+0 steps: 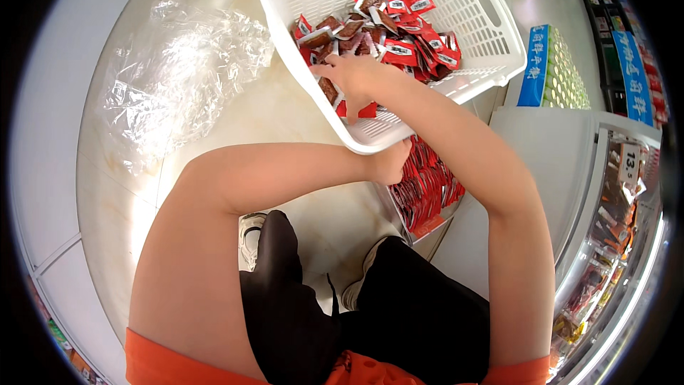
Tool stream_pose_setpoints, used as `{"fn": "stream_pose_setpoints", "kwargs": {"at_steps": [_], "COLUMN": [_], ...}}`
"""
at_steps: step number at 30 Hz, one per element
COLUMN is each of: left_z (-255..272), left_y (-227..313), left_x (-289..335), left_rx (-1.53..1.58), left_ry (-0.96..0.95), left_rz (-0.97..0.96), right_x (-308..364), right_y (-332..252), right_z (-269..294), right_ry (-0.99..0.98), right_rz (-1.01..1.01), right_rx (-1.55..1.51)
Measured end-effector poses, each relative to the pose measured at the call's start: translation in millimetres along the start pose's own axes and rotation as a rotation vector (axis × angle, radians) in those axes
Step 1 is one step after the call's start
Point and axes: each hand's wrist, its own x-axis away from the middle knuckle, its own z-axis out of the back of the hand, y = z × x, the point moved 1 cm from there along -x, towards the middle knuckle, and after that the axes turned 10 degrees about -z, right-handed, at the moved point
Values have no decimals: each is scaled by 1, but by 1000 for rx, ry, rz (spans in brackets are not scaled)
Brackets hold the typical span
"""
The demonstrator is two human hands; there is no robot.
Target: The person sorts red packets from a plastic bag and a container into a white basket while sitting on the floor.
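Over floor: slotted white plastic basket (491,14), tilted.
Left hand (390,162): grips basket's rim from below.
Right hand (353,75): fingers curled on glossy red packets (410,46).

The floor (299,110) is pale, glossy cream tile with thin seams, and overhead light glints off it near the top of the view. A crumpled sheet of clear plastic wrap (174,71) lies on the tiles to the left. Along the left runs a white panelled wall (43,135). On the right stands a white display cabinet (548,150) with a glass-fronted shelf (613,242) of packaged goods, and blue signs (630,75) hang beyond it.
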Motion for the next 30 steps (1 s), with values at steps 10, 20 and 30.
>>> {"fn": "stream_pose_setpoints", "kwargs": {"at_steps": [10, 20, 30], "left_z": [-23, -4, 20], "left_y": [-5, 0, 8], "left_x": [3, 9, 18], "left_rx": [-97, -85, -245], "left_ry": [431, 413, 141], "left_rz": [-205, -209, -97], "right_x": [-27, 44, 253], "right_y": [29, 73, 134], "right_z": [-6, 33, -39], "right_ry": [283, 594, 398], "right_rz": [35, -32, -434], "right_rx": [-187, -940, -1696]}}
